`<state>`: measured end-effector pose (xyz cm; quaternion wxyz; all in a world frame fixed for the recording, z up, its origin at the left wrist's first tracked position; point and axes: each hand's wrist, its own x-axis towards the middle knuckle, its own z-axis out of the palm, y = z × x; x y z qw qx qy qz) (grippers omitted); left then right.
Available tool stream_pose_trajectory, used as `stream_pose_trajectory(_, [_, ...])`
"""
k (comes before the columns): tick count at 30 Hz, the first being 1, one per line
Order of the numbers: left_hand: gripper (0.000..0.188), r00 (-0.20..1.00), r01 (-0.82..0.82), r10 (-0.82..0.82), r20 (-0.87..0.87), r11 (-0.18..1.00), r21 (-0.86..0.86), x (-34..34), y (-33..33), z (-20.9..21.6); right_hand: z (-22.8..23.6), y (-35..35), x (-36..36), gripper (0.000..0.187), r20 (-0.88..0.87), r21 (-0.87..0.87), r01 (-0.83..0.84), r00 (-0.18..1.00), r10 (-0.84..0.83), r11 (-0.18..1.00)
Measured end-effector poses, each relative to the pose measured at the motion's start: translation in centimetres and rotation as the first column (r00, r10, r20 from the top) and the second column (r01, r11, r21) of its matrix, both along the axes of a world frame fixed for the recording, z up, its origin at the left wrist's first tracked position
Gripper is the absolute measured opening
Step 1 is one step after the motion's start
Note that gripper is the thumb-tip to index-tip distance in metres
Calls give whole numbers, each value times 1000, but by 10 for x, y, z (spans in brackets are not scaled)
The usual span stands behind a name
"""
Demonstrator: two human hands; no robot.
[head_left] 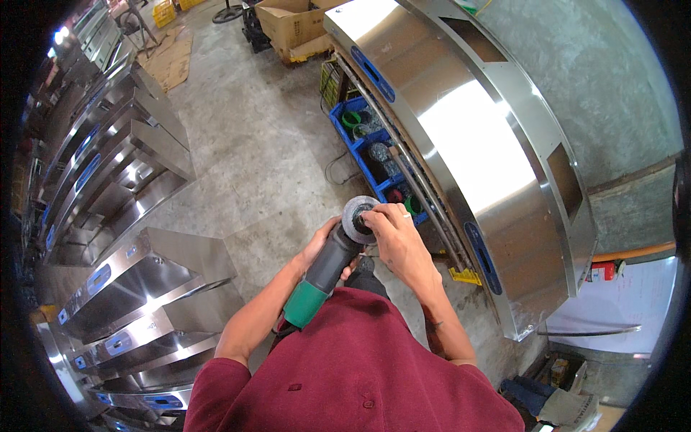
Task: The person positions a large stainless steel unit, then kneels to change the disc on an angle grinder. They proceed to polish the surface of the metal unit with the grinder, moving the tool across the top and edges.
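An angle grinder [331, 261] with a dark grey body and green rear end is held in front of my chest, its head tilted up and away from me. My left hand [317, 241] is wrapped around the grinder near its head, the fingers partly hidden beneath the body. A round grey abrasive disc [353, 213] sits on the head, facing up. My right hand [398, 236] has its thumb and fingers closed at the dark centre of this disc, and a ring shows on one finger. The fingertips hide most of the hub.
A long stainless steel hood [432, 79] lies on a rack at the right, above blue bins [360, 147] of small parts. Several steel housings [137, 288] stand at the left. A cardboard box [291, 29] is at the far end of the concrete floor [230, 144].
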<state>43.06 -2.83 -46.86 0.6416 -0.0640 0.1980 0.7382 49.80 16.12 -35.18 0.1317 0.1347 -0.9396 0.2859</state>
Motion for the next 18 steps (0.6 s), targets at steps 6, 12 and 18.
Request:
stream_pose_trajectory(6, [84, 1000, 3, -3, 3, 996, 91, 3, 0, 2, 23, 11, -3, 39, -45, 170, 11, 999, -3, 985])
stream_pose_trajectory(12, [82, 1000, 19, -20, 14, 997, 73, 3, -1, 3, 36, 8, -6, 24, 22, 344, -12, 1000, 4, 939])
stream_pose_trajectory(18, [83, 1000, 20, -20, 5, 993, 115, 5, -1, 1, 36, 9, -11, 17, -97, 265, 18, 995, 7, 964])
